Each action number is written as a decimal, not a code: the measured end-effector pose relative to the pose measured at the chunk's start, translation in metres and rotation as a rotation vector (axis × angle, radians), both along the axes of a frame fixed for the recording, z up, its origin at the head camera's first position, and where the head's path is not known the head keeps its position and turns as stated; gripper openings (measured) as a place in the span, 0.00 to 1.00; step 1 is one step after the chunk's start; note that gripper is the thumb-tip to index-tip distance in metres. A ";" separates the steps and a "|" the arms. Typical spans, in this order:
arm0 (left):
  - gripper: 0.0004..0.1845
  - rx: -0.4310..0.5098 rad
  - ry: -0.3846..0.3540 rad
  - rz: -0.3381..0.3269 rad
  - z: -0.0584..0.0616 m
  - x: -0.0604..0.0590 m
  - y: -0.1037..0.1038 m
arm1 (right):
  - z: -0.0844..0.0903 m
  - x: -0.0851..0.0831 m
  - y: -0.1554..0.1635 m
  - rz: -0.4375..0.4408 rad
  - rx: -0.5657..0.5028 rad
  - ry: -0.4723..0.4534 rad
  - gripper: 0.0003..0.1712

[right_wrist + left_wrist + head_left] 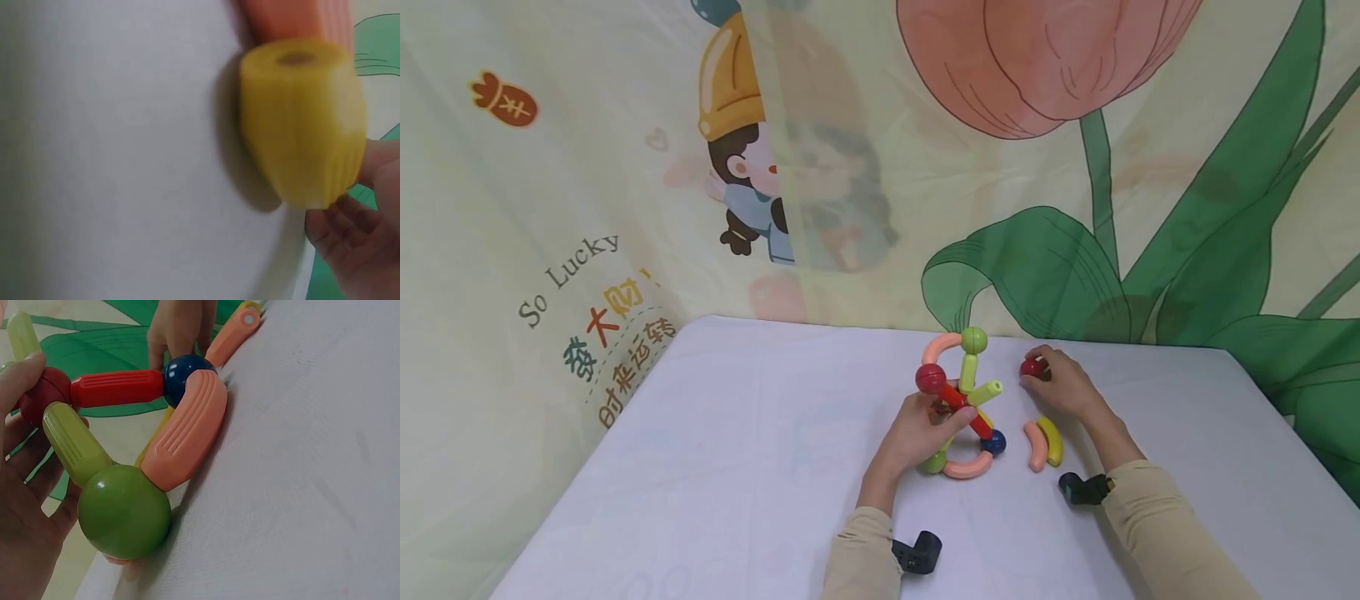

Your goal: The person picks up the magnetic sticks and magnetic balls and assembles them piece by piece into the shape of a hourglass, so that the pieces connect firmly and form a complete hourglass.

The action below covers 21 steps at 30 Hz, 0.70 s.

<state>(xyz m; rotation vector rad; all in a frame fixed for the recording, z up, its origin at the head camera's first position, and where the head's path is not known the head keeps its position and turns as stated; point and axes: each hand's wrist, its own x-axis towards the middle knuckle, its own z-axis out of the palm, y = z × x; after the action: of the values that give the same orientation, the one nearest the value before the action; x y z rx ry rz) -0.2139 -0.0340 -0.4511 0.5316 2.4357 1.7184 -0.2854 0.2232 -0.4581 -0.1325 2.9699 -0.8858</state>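
My left hand point(916, 431) grips the middle of a standing model built from toy rods and balls, with its thumb at the central red ball point(47, 397). Low on the model, a green ball point(125, 511), a curved pink rod point(967, 467) and a blue ball point(993, 442) are joined near the table. Higher up are another red ball point(931, 379), a light green ball point(973, 340) and a straight light green rod point(986, 392) that sticks out to the right. To the right of the model, my right hand point(1066, 390) pinches a loose red ball point(1030, 367) with its fingertips.
Between my hands, a loose curved pink rod point(1036, 446) and a curved yellow rod point(1051, 442) lie side by side on the white table point(737, 467). A printed cloth point(850, 292) hangs behind the table's far edge.
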 end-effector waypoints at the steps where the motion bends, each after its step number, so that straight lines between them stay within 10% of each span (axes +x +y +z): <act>1: 0.25 0.001 0.001 0.000 0.000 0.000 0.000 | 0.000 0.000 0.000 -0.012 -0.001 -0.006 0.29; 21: 0.24 0.015 0.009 -0.009 -0.003 -0.001 -0.001 | -0.011 0.012 0.013 -0.254 -0.354 0.065 0.44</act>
<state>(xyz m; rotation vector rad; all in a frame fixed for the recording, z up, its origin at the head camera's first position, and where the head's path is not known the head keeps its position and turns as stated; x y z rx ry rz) -0.2147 -0.0352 -0.4539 0.5520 2.4251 1.7356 -0.2729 0.2358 -0.4690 0.2165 2.8982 -1.4583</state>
